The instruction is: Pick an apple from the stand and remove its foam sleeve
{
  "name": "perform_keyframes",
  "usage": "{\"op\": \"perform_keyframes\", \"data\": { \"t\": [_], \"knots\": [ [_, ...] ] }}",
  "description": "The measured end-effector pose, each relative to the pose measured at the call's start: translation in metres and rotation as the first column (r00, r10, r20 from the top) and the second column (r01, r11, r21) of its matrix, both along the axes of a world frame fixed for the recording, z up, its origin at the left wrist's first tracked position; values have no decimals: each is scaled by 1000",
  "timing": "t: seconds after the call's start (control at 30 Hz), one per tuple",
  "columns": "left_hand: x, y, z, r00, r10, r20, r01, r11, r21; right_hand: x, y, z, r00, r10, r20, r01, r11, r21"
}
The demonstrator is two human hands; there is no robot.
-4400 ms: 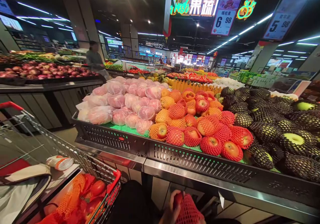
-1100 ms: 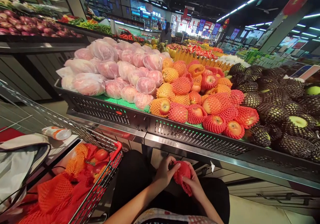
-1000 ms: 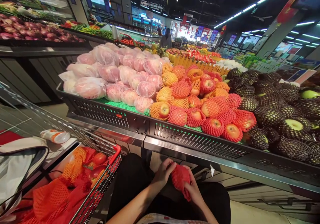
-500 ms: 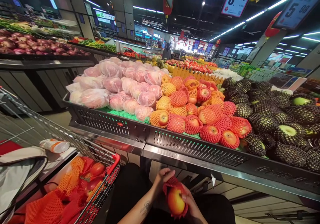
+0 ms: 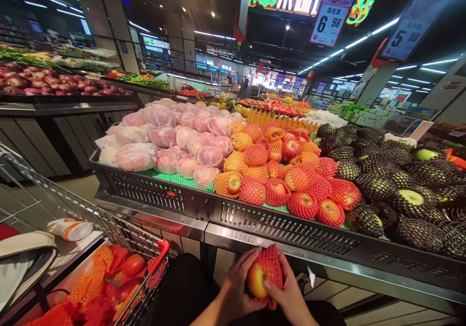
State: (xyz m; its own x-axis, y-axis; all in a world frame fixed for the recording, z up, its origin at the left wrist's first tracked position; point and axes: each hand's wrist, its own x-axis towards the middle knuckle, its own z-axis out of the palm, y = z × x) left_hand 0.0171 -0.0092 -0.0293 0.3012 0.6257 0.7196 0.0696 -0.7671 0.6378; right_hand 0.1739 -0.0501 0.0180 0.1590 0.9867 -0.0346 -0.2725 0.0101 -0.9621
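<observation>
While close against the fruit display, holds an apple (image 5: 257, 278) low at near centre, just below the steel ledge. Cups its bare yellow-red left side with left hand (image 5: 236, 287), fingers curled snug against the skin. Grips the right side with right hand (image 5: 289, 294), fingers closed over red foam net (image 5: 273, 266) half-drawn over the fruit. Faces black crate rim (image 5: 284, 226), with netted apples (image 5: 302, 204) beyond, bagged apples (image 5: 163, 136) far left, dark-netted fruit (image 5: 400, 190) right. Has wire cart (image 5: 109, 229) at near left, loose nets and apples inside.
</observation>
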Motion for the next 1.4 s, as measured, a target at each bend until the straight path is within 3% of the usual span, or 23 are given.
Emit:
{"op": "perform_keyframes", "data": {
  "t": [0.07,0.13,0.23,0.37,0.47,0.6,0.7,0.8,0.9,1.1,1.2,1.3,1.33,1.4],
  "knots": [
    [7,10,21,991,88,100,-102,985,141,-1,11,27,995,47,89,-58,990,127],
    [13,19,49,972,153,180,-179,973,143,0,23,56,989,83,120,-105,976,190],
    [16,24,95,955,136,262,-146,989,20,2,36,92,989,130,-75,-122,988,99],
    [10,22,135,965,93,247,-31,970,-242,0,38,112,972,107,-211,-79,987,137],
    [9,20,145,988,75,137,-16,921,-388,-2,32,114,968,70,-241,-37,990,139],
    [12,21,144,998,48,43,-27,922,-385,-4,25,115,951,38,-308,-13,996,85],
    [11,23,140,998,68,-16,-70,961,-269,-3,23,115,955,36,-295,-14,997,77],
    [4,21,139,991,127,49,-125,991,-53,-1,23,111,971,-1,-237,23,996,86],
    [-1,15,143,987,138,87,-151,977,153,-1,24,105,985,-34,-167,56,990,128],
    [6,17,139,988,125,-91,-86,932,353,-12,19,104,978,-201,56,186,960,209],
    [5,33,138,971,162,-177,-77,909,409,-9,16,130,958,-105,266,32,964,264],
    [-6,58,163,959,278,-54,-213,834,509,12,30,178,851,78,519,-245,933,263],
    [-10,69,179,942,335,-3,-288,814,505,23,43,197,789,63,611,-291,915,281],
    [-15,96,217,867,494,64,-473,778,414,48,80,237,613,-194,766,-202,899,390]
  ]
}}
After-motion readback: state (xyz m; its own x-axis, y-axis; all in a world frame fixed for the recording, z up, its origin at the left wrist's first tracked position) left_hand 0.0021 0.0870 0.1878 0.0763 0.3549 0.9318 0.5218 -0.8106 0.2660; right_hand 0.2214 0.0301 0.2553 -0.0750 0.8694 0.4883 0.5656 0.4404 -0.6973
